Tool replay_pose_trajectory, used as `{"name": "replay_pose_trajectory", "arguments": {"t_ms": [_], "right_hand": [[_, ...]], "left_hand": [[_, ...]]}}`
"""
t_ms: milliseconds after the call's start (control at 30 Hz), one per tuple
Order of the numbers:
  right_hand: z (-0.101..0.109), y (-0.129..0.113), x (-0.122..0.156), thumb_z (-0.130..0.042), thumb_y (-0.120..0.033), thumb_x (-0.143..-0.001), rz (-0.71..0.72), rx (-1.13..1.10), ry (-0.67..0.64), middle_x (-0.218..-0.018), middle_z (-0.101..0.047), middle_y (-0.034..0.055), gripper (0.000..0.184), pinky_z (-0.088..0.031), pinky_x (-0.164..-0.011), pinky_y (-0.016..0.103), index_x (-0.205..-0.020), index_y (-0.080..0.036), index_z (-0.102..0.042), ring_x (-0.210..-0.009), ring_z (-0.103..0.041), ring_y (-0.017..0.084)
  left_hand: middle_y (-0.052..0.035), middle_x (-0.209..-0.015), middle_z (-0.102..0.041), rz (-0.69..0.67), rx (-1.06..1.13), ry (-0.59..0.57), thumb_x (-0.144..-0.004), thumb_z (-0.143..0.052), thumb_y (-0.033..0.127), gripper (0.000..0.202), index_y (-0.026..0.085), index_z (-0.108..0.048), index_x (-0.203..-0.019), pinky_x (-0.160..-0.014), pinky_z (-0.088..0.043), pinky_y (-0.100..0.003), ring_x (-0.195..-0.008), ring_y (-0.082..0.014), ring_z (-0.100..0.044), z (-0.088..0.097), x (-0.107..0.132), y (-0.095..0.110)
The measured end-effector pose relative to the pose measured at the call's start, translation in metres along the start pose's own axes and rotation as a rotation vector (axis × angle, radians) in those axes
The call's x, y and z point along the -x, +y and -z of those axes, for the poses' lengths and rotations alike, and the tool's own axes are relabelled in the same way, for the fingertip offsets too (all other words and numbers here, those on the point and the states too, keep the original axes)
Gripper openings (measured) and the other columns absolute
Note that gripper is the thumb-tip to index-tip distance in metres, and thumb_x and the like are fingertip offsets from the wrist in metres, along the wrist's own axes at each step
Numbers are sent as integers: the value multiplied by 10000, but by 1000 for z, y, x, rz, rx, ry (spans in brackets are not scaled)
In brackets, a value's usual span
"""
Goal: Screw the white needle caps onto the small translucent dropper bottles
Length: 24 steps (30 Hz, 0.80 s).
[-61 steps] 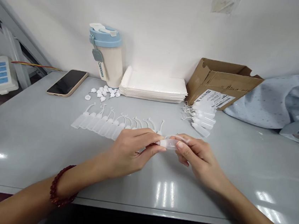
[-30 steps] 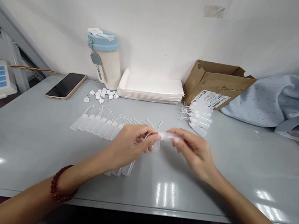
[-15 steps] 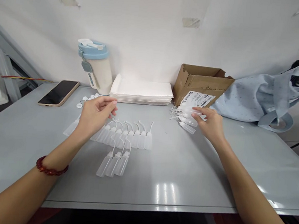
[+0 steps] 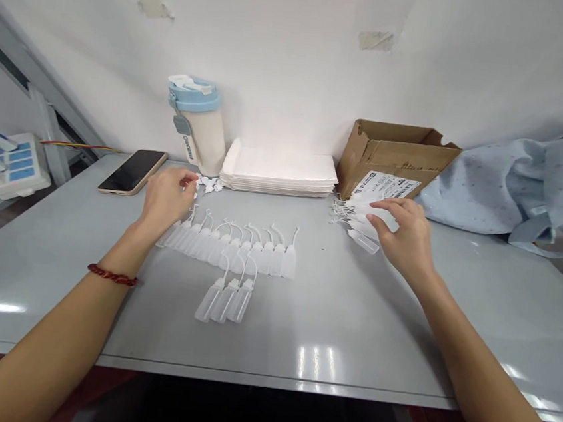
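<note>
Left hand: the left hand [image 4: 175,193] is at the white caps [image 4: 210,185], thumb and fingers curled close; cannot tell if a cap is between them.
Right hand: the right hand [image 4: 400,233] is at the bottle pile [image 4: 363,242] by the carton [image 4: 362,156], thumb and forefinger parted; contact with a bottle unclear.
Other bottles: the bottle row [image 4: 244,254] lies mid-worktop [image 4: 350,325], packed side by side; the front trio [image 4: 224,302] lies nearer the person.
Pile risk: thin straps overlap, so one pulled bottle could plausibly drag its neighbours.
Cap risk: small, light, loose; a clumsy pinch might scatter them or lift two.
Row risk: left forearm passes just beside the row's end; a low sweep could skew it.
Phone risk: the phone [image 4: 133,171] sits near the left hand, could get nudged.
Bottle build: slim translucent bodies, likely soft plastic, narrow necks, thin curved white straps.
Cap shape: matte white, small, pointed in places; detail too fine to tell.
Surroundings: brown cardboard carton, smooth white stack [image 4: 280,170], glossy grey worktop throwing glare.
</note>
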State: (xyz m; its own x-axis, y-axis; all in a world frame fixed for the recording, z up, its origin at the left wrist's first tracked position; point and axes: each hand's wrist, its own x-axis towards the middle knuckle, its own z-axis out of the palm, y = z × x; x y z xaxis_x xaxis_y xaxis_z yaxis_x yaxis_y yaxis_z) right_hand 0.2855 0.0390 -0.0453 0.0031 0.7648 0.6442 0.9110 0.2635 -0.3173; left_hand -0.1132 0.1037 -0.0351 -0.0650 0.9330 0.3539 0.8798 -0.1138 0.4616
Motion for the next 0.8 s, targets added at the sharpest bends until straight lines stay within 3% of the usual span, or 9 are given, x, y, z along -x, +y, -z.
{"name": "replay_pose_trajectory", "arguments": {"t_ms": [200, 333, 533, 800], "right_hand": [[-5, -48, 19, -536, -198, -866, 218, -178, -126, -962, -617, 97, 152, -471, -825, 429, -967, -207, -648, -932, -555, 247], [-5, -70, 30, -521, -173, -876, 293, -251, -212, -972, -596, 105, 166, -481, -801, 405, -1002, -194, -628, -924, -537, 234], [-7, -91, 40, -498, -194, -893, 297, -325, -395, -1010, -591, 111, 196, -486, -811, 433, -1054, -189, -609, -944, -534, 242], [-10, -98, 43, -557, -367, -864, 241, -327, -550, -1138, -549, 150, 397, -480, -872, 519, -1221, -197, -514, -1056, -525, 298]], "left_hand": [[-40, -947, -676, -76, -152, -106, -834, -451, 351, 284, 183, -658, -933, -946, -382, -391, -991, -273, -576, 3, 0, -8], [-91, -923, -682, -130, -213, -139, -825, -457, 386, 345, 159, -679, -959, -944, -355, -397, -960, -285, -574, -4, -7, -10], [-145, -1032, -661, -235, -276, -214, -845, -406, 350, 419, 130, -670, -1086, -978, -316, -414, -1022, -305, -535, -15, -15, -7], [-141, -1036, -665, -214, -290, -258, -841, -415, 304, 400, 131, -671, -1095, -938, -382, -399, -1039, -311, -525, -20, -12, -9]]}}
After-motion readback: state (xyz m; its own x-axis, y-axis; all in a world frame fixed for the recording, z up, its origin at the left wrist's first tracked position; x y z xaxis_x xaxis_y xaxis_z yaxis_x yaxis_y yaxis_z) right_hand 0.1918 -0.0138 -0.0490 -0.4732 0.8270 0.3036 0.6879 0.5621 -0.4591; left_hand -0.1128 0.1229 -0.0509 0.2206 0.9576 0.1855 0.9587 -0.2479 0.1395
